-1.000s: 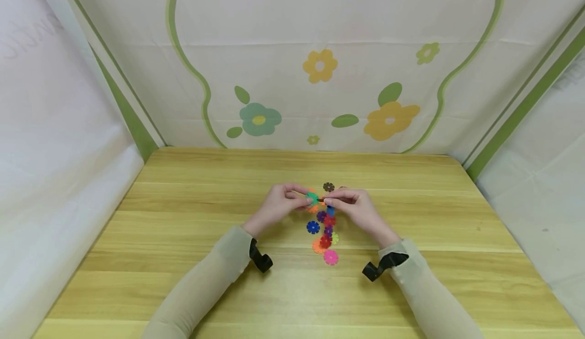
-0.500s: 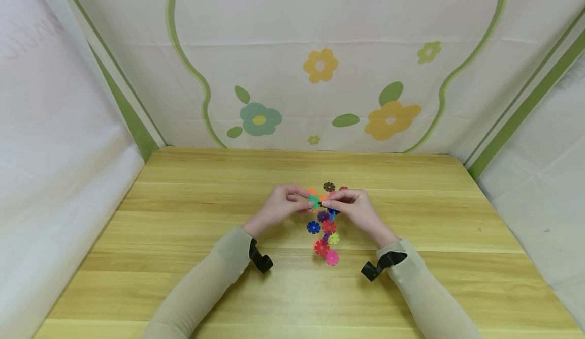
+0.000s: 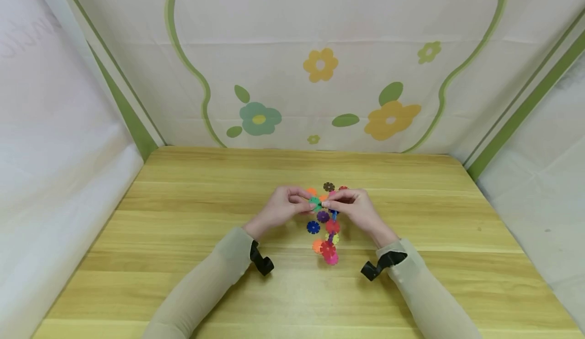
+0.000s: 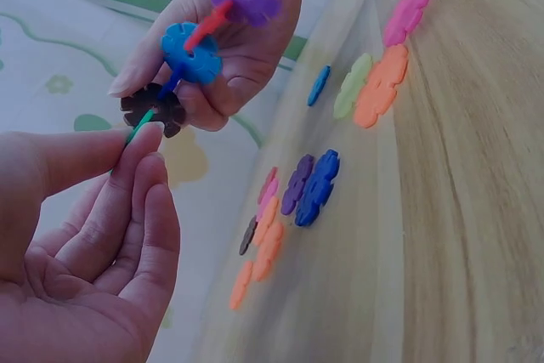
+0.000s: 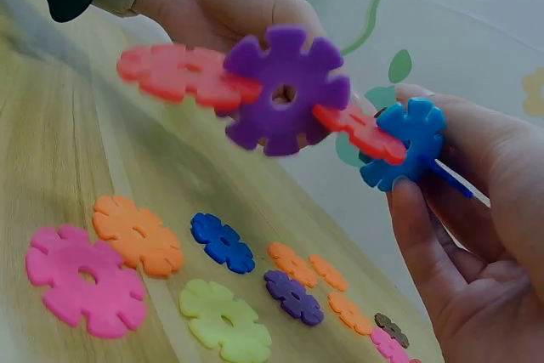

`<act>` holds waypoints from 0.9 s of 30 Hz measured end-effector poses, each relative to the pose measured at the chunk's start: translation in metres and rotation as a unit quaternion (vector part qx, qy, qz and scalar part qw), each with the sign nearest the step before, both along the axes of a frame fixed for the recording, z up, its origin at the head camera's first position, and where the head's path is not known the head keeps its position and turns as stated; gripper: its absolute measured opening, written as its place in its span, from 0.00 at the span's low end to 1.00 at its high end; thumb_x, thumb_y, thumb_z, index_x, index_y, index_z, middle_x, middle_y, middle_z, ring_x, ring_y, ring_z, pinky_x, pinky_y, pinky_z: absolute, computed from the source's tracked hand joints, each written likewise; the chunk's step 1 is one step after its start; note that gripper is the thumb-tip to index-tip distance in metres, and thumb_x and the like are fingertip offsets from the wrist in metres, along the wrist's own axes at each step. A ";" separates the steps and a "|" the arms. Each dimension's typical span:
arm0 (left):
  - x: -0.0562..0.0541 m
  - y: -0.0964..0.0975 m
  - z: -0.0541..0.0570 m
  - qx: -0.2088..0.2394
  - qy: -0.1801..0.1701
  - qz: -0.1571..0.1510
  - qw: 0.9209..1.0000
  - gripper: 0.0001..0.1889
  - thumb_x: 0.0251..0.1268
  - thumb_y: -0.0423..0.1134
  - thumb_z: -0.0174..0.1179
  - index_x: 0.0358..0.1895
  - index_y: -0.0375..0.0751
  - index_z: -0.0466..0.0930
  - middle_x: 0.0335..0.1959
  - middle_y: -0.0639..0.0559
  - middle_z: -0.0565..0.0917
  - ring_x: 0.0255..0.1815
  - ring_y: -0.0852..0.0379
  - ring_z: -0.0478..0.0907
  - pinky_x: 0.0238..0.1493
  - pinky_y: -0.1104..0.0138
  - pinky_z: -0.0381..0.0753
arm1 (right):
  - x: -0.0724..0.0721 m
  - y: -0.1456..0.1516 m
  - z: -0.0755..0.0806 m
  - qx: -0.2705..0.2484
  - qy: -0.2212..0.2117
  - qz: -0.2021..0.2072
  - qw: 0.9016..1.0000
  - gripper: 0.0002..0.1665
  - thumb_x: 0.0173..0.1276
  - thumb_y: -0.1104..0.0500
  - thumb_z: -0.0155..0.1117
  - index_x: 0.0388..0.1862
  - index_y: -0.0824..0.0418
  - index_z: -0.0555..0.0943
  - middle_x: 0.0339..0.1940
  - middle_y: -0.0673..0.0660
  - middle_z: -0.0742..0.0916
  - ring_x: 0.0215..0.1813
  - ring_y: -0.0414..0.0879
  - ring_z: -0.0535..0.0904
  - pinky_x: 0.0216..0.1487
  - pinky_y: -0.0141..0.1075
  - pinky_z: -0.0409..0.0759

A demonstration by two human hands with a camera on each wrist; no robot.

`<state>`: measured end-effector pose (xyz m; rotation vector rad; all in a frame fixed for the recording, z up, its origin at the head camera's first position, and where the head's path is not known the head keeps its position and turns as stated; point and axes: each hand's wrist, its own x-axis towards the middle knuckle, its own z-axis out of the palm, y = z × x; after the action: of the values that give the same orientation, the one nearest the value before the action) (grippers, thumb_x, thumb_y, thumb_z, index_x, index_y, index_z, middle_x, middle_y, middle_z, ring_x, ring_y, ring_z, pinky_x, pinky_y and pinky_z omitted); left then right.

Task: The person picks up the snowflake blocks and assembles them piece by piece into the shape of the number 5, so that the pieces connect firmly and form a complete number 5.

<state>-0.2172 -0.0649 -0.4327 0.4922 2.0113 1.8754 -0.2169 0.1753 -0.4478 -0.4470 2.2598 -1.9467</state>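
Note:
Between thumb and fingers my left hand (image 3: 283, 207) pinches a green notched flower disc (image 4: 140, 127), seen edge-on in the left wrist view. Its edge meets a dark brown disc (image 4: 167, 113) at the end of a linked chain. My right hand (image 3: 357, 208) grips that end of the chain, fingers around the brown and light blue disc (image 5: 418, 144). A dark blue disc (image 5: 450, 179) joins these two. From there the chain hangs toward the person: a red disc (image 5: 357, 132), a purple disc (image 5: 314, 82), then another red disc (image 5: 183, 74).
Loose discs lie on the wooden table (image 3: 205, 298) beneath the hands: pink (image 5: 85, 282), orange (image 5: 136, 235), yellow-green (image 5: 223, 329), blue (image 5: 221, 244) and purple (image 5: 293, 297). Farther off are several more, including a brown one (image 3: 328, 186). A printed cloth (image 3: 283, 24) stands behind the table.
The chain's hanging end has swung, shifting left and then right over the loose discs. The green disc has moved slightly down and right; both hands stay nearly in place.

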 end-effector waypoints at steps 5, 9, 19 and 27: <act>0.000 -0.001 0.001 -0.005 0.003 0.013 1.000 0.10 0.71 0.31 0.64 0.50 0.29 0.82 0.38 0.37 0.88 0.46 0.34 0.85 0.54 0.58 0.83 | 0.000 0.000 -0.001 0.009 -0.007 -0.003 1.000 0.19 0.67 0.55 0.76 0.51 0.65 0.87 0.48 0.60 0.88 0.48 0.53 0.85 0.49 0.39 0.83; 0.000 -0.001 0.003 -0.007 0.002 0.021 1.000 0.12 0.71 0.32 0.65 0.51 0.30 0.81 0.38 0.38 0.89 0.46 0.34 0.85 0.55 0.56 0.83 | 0.000 0.000 -0.002 0.013 -0.033 -0.006 0.999 0.22 0.67 0.51 0.75 0.54 0.64 0.86 0.50 0.60 0.87 0.51 0.53 0.84 0.53 0.41 0.82; -0.002 -0.005 0.002 -0.007 0.006 0.043 0.999 0.13 0.70 0.33 0.66 0.53 0.29 0.80 0.37 0.42 0.89 0.46 0.32 0.84 0.54 0.48 0.82 | -0.001 0.002 -0.004 0.013 -0.080 -0.042 0.996 0.20 0.68 0.48 0.74 0.46 0.63 0.88 0.46 0.58 0.86 0.52 0.52 0.78 0.55 0.44 0.75; -0.003 -0.007 0.002 -0.020 0.021 0.035 0.999 0.15 0.70 0.37 0.67 0.53 0.31 0.81 0.37 0.43 0.89 0.45 0.35 0.85 0.54 0.52 0.82 | 0.000 0.001 -0.001 0.016 -0.100 -0.029 0.994 0.24 0.68 0.46 0.73 0.50 0.65 0.88 0.47 0.58 0.88 0.56 0.52 0.78 0.61 0.47 0.72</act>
<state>-0.2201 -0.0716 -0.4308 0.4599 2.1154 1.8756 -0.2167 0.1765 -0.4491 -0.1735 2.1961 -1.8845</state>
